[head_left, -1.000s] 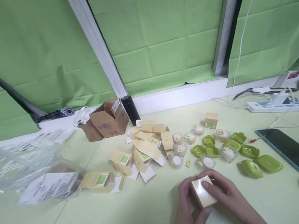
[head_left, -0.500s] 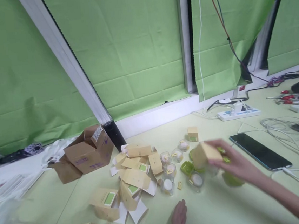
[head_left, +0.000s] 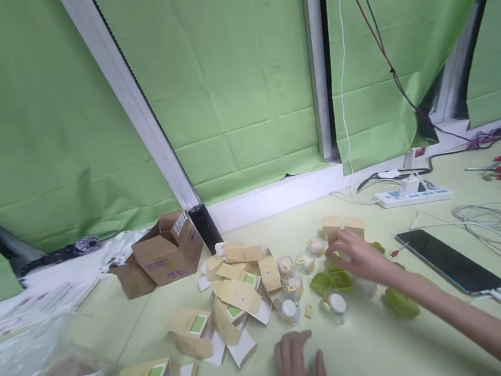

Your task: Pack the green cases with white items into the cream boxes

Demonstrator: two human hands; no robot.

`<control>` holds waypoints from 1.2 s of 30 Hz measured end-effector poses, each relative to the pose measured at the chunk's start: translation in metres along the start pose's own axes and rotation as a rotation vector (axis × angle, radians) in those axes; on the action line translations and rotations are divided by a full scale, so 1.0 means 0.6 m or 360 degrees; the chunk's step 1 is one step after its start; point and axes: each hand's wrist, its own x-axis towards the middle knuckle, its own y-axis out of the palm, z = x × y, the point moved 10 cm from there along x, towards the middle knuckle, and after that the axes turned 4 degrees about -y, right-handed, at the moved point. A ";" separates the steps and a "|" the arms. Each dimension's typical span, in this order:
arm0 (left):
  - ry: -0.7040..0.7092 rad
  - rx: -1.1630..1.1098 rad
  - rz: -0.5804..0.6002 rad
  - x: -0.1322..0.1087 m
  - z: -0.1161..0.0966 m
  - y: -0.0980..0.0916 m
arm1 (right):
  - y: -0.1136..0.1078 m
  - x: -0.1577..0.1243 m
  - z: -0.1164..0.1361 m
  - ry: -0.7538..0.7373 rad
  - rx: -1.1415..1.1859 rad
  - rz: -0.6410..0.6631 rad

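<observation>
Right hand point(head_left: 355, 256) stretched out, left hand point(head_left: 299, 365) flat, fingers spread.
Right fingertips met a small square cardboard box point(head_left: 354, 226) standing beside its twin point(head_left: 331, 224) on the smooth pale table point(head_left: 381, 352); whether they pinched it, couldn't tell.

Tan boxes point(head_left: 354, 225) far right, green-labelled tan sleeves point(head_left: 238, 295) in the middle, lime lids point(head_left: 402, 303) near right, black phone point(head_left: 450, 260), white power strip point(head_left: 413, 197), green curtains point(head_left: 233, 95) behind.
</observation>
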 end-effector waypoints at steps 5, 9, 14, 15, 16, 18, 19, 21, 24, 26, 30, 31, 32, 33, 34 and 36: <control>-0.0132 0.0658 -0.0070 0.073 -0.008 -0.041 | 0.088 -0.019 0.161 -0.0314 -0.0064 0.0179; -0.0198 0.0828 -0.0005 0.087 -0.004 -0.030 | 0.142 -0.012 0.187 -0.0374 -0.0108 0.0238; -0.0318 0.0302 -0.0002 0.064 0.027 -0.011 | 0.130 -0.032 0.190 -0.0393 -0.0034 0.0268; -0.0402 0.0117 -0.0008 0.057 0.039 -0.007 | 0.116 -0.039 0.187 -0.0360 0.0001 0.0239; -0.0493 -0.0059 -0.0036 0.049 0.049 -0.005 | 0.098 -0.047 0.181 -0.0297 0.0106 0.0188; -0.0616 -0.0306 -0.0149 0.036 0.057 -0.012 | 0.064 -0.061 0.155 -0.0038 0.0645 0.0013; -0.0608 -0.0352 -0.0201 0.033 0.052 -0.020 | 0.060 -0.070 0.134 0.0180 0.1060 -0.0074; -0.0429 -0.0301 -0.0225 0.035 0.017 -0.037 | 0.088 -0.097 0.102 0.0715 0.1947 -0.0184; 0.0104 -0.0082 0.0048 0.049 -0.069 -0.041 | 0.154 -0.132 0.122 0.1315 0.2813 -0.0176; 0.0422 0.0074 0.0348 0.054 -0.116 -0.027 | 0.174 -0.136 0.152 0.1405 0.3072 -0.0128; 0.0688 0.0268 0.0670 0.063 -0.159 -0.011 | 0.191 -0.134 0.193 0.1398 0.3230 0.0045; 0.0699 0.0236 0.0624 0.067 -0.166 -0.018 | 0.194 -0.136 0.195 0.1439 0.3274 0.0044; 0.0680 0.0174 0.0525 0.074 -0.169 -0.028 | 0.196 -0.139 0.193 0.1501 0.3324 0.0004; 0.0630 0.0096 0.0400 0.080 -0.168 -0.040 | 0.196 -0.143 0.184 0.1577 0.3360 -0.0073; 0.0551 0.0017 0.0268 0.085 -0.160 -0.051 | 0.193 -0.147 0.171 0.1644 0.3363 -0.0177; 0.0325 -0.0105 0.0073 0.091 -0.128 -0.060 | 0.173 -0.155 0.130 0.1668 0.3248 -0.0422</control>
